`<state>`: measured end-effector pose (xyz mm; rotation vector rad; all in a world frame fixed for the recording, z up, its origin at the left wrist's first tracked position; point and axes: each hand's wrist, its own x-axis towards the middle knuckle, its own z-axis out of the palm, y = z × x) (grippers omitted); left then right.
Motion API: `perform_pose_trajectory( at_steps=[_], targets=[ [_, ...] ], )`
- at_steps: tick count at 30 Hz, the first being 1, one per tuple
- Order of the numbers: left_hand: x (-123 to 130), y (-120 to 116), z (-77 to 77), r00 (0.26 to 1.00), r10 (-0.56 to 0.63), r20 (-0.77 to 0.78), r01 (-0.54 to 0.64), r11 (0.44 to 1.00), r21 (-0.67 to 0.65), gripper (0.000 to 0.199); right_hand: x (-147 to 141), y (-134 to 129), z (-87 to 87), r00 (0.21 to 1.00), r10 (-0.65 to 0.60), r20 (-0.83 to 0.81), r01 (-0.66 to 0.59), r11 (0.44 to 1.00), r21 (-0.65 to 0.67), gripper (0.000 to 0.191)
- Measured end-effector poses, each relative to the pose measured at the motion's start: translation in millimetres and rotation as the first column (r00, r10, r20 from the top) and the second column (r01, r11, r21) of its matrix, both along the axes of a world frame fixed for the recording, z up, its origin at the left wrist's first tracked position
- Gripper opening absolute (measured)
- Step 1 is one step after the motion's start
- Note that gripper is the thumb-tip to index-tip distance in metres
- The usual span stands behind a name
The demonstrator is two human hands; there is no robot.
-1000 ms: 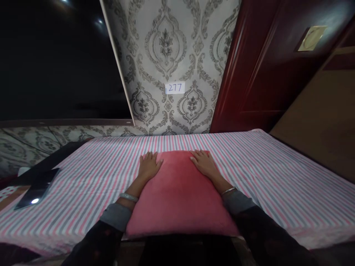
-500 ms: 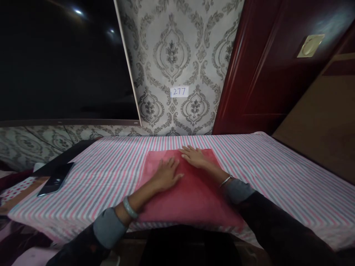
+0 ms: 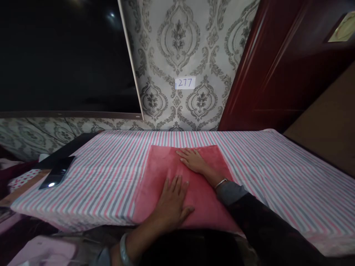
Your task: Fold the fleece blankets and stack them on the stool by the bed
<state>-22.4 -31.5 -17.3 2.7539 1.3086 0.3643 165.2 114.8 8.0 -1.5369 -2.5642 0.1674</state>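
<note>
A pinkish-red cloth lies flat on the striped table cover, reaching the front edge. My left hand rests on the lower middle of the cloth with its fingers spread. Farther back, near the cloth's far edge, my right hand lies flat, fingers stretched toward the left. Both palms face down and neither hand grips anything. My right forearm covers part of the cloth's right side.
A dark phone lies at the table's left edge. Behind the table are a patterned wall with a paper label, a large black screen and a dark red door. A pink object sits at the lower left.
My left hand has moved toward me over the cloth, down from its upper part. My right hand stays near the far edge. The camera view has shifted slightly.
</note>
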Motion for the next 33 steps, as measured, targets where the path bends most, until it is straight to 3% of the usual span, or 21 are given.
perform_pose_trajectory(
  at_steps=[7, 9, 11, 13, 15, 18, 20, 22, 24, 28, 30, 33],
  targets=[
    [-13.3, -71.3, -22.8, 0.996, 0.021, 0.088, -0.026, 0.998, 0.056, 0.103, -1.0, -3.9, 3.1, 1.000, -0.011, 0.018, 0.012, 1.000, -0.020, 0.053],
    [-19.0, -83.1, -20.9, 0.994, -0.006, 0.105, 0.002, 0.999, 0.036, 0.103, -1.0, -4.4, 7.1, 0.999, -0.022, 0.034, 0.023, 0.999, -0.029, 0.052],
    [-27.9, -82.3, -9.4, 0.989, -0.065, 0.134, 0.062, 0.998, 0.026, 0.087, -2.6, -5.5, 14.7, 0.998, -0.040, 0.040, 0.043, 0.997, -0.058, 0.053],
    [-39.5, -65.6, 11.8, 0.974, -0.084, 0.210, 0.076, 0.996, 0.045, 0.063, -8.4, -9.6, 24.5, 0.999, -0.041, 0.033, 0.043, 0.996, -0.077, 0.053],
    [-51.1, -33.1, 38.3, 0.940, -0.014, 0.341, -0.015, 0.997, 0.080, 0.050, -20.2, -19.2, 33.0, 0.999, 0.033, 0.012, -0.033, 0.998, -0.056, 0.054],
    [-64.4, 35.9, 70.1, 0.874, 0.059, 0.482, -0.078, 0.997, 0.019, 0.050, -46.5, -44.1, 35.2, 0.965, 0.259, -0.038, -0.259, 0.966, 0.012, 0.056],
    [-70.3, 83.3, 74.8, 0.888, 0.067, 0.454, -0.036, 0.996, -0.076, 0.051, -63.5, -62.9, 28.6, 0.917, 0.392, -0.070, -0.390, 0.920, 0.042, 0.058],
    [-75.1, 121.6, 63.4, 0.942, 0.063, 0.329, 0.001, 0.982, -0.191, 0.051, -75.1, -77.7, 19.1, 0.890, 0.447, -0.092, -0.445, 0.894, 0.040, 0.059],
    [-79.5, 146.3, 40.7, 0.967, 0.083, 0.239, -0.020, 0.967, -0.253, 0.052, -80.3, -86.2, 11.6, 0.900, 0.422, -0.106, -0.423, 0.906, 0.016, 0.058],
    [-87.2, 162.5, -1.1, 0.968, 0.073, 0.239, -0.026, 0.981, -0.191, 0.057, -80.4, -92.6, 9.7, 0.929, 0.357, -0.100, -0.363, 0.931, -0.046, 0.055],
    [-89.4, 163.0, -7.9, 0.968, 0.062, 0.242, -0.017, 0.983, -0.182, 0.058, -80.0, -99.1, 11.4, 0.915, 0.391, -0.099, -0.398, 0.914, -0.071, 0.056],
    [-89.3, 161.6, -3.9, 0.974, 0.069, 0.217, -0.023, 0.978, -0.208, 0.057, -81.1, -120.4, 9.7, 0.864, 0.489, -0.121, -0.499, 0.864, -0.066, 0.062]
  ],
)
